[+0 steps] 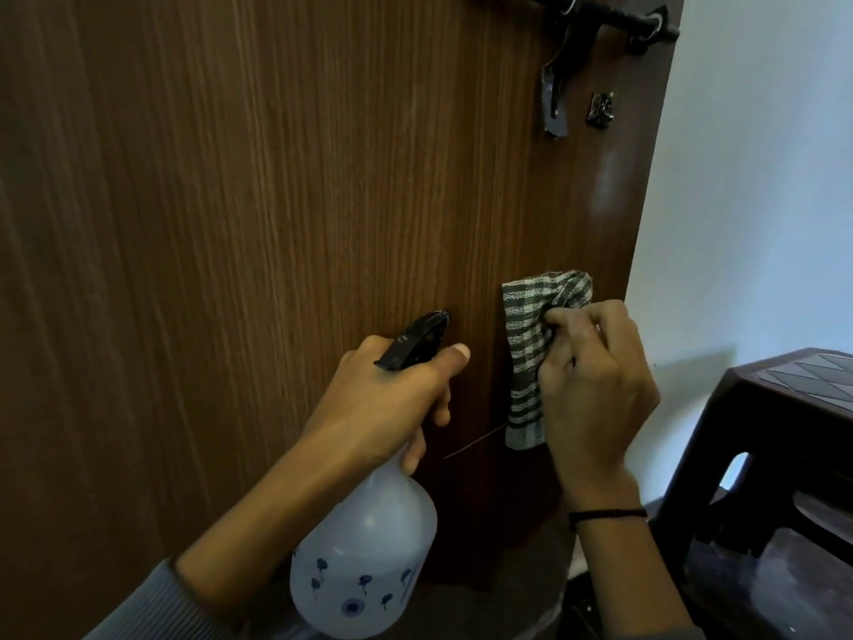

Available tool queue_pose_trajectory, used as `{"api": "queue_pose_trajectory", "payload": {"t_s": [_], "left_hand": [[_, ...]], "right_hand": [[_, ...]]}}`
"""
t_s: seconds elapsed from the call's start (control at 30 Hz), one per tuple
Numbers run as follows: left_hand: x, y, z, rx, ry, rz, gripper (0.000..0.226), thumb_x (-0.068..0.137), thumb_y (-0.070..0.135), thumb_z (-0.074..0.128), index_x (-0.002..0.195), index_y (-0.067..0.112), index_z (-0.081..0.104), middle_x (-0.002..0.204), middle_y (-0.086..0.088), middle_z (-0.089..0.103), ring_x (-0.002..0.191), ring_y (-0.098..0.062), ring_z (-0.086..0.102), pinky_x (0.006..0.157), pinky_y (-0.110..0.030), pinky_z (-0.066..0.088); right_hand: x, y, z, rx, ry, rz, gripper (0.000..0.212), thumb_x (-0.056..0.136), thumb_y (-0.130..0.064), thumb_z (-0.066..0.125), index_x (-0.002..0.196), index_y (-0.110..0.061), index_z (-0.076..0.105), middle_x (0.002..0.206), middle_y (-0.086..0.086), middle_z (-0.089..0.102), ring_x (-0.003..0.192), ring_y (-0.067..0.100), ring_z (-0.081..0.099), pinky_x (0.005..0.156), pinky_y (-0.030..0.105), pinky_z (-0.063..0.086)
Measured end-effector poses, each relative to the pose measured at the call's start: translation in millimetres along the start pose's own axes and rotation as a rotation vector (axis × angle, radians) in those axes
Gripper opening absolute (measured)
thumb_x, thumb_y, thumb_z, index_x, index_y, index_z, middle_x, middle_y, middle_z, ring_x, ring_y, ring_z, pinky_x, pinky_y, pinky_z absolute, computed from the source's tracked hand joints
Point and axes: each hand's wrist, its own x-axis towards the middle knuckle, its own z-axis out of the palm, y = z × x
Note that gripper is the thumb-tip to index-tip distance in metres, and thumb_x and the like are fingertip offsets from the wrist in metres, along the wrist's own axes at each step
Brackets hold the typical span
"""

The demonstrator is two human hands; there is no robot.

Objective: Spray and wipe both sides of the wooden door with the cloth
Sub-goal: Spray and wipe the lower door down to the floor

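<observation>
Spray bottle is gripped by the left hand, nozzle facing the door well below the latch, ready to wet it. Right hand pinches the cloth against the wood directly below the latch, placed for immediate wiping.

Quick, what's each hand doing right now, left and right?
Left hand: closed round the neck of the spray bottle, nozzle toward the wooden door.
Right hand: gripping the checked cloth against the door.
</observation>
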Motion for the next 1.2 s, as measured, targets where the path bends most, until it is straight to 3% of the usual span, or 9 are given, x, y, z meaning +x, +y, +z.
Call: {"api": "queue_pose_trajectory", "payload": {"t_s": [0.13,0.23,0.43,0.57,0.7,0.83,0.9,1.07,1.2], "left_hand": [[2.3,0.5,-1.4,-0.027,-0.008,-0.011,0.049,0.098,0.04,0.058,0.075,-0.003,0.063,0.067,-0.015,0.067,0.03,-0.021,0.046,0.047,-0.018,0.042],[2.4,0.8,-1.3,-0.03,-0.014,-0.014,0.049,0.098,0.041,0.058,0.074,-0.002,0.063,0.068,-0.016,0.068,0.031,-0.022,0.046,0.05,-0.02,0.043],[1.7,-0.8,-3.3,-0.036,-0.033,-0.003,0.052,0.098,0.04,0.058,0.078,-0.007,0.062,0.071,-0.022,0.067,0.032,-0.022,0.046,0.049,-0.016,0.043],[3.6,-2.4,-3.0,-0.038,-0.041,-0.002,0.051,0.099,0.041,0.058,0.076,-0.004,0.063,0.073,-0.025,0.067,0.032,-0.023,0.047,0.051,-0.017,0.043],[0.4,-0.8,-4.8,-0.047,-0.046,0.007,0.049,0.099,0.041,0.058,0.072,0.001,0.063,0.073,-0.026,0.067,0.032,-0.023,0.047,0.051,-0.018,0.043],[-4.9,6.4,-10.4,-0.074,-0.065,0.018,0.049,0.1,0.035,0.057,0.068,-0.003,0.06,0.068,-0.027,0.064,0.031,-0.027,0.043,0.048,-0.025,0.042],[-7.8,11.3,-17.2,-0.123,-0.107,0.021,0.044,0.101,0.026,0.054,0.069,-0.002,0.059,0.066,-0.023,0.062,0.031,-0.026,0.04,0.044,-0.022,0.042],[-15.1,23.8,-34.9,-0.114,-0.148,0.069,0.041,0.101,0.027,0.055,0.068,0.003,0.06,0.067,-0.018,0.064,0.03,-0.021,0.041,0.046,-0.011,0.041],[-13.4,38.8,-45.7,-0.133,-0.087,0.09,0.041,0.101,0.028,0.055,0.069,0.002,0.061,0.069,-0.019,0.065,0.031,-0.022,0.042,0.047,-0.013,0.041]], "right_hand": [[-3.1,-5.5,0.6,0.056,-0.063,0.058,0.021,0.1,-0.009,0.054,0.105,-0.001,0.073,0.113,0.012,0.066,0.094,0.024,0.065,0.077,0.023,0.05],[-18.8,-5.6,6.9,0.101,-0.069,0.063,0.029,0.105,-0.01,0.046,0.12,0.003,0.067,0.128,0.018,0.062,0.117,0.03,0.062,0.096,0.041,0.055],[-51.2,11.7,18.6,0.231,-0.316,-0.006,0.056,0.104,-0.011,0.034,0.159,-0.012,0.024,0.168,0.009,0.018,0.155,0.025,0.018,0.125,0.05,0.019],[-39.5,14.0,26.2,0.324,-0.362,0.128,0.058,0.108,-0.025,0.027,0.162,-0.025,0.007,0.17,-0.004,0.0,0.157,0.014,0.003,0.127,0.048,0.0],[-23.0,-11.3,22.8,0.484,-0.372,0.341,0.061,0.106,-0.034,0.029,0.162,-0.029,0.007,0.169,-0.014,-0.001,0.155,0.004,-0.004,0.125,0.05,-0.004],[-21.2,-52.8,11.4,0.505,-0.4,-0.038,0.05,0.107,-0.033,0.031,0.157,-0.03,0.026,0.166,-0.015,0.017,0.154,0.01,0.014,0.122,0.037,0.005],[-10.4,-55.7,17.5,0.432,-0.334,-0.091,0.048,0.108,-0.037,0.029,0.155,-0.03,0.029,0.163,-0.011,0.027,0.151,0.008,0.018,0.118,0.038,0.015],[42.7,-12.5,34.7,0.394,-0.3,0.416,0.059,0.106,-0.048,0.019,0.161,-0.035,0.003,0.169,-0.011,0.006,0.154,0.005,0.002,0.123,0.054,0.002],[52.3,-18.2,32.3,0.379,-0.365,0.387,0.06,0.105,-0.049,0.014,0.159,-0.036,-0.007,0.163,-0.022,-0.018,0.149,-0.004,-0.018,0.124,0.05,-0.008]]}}
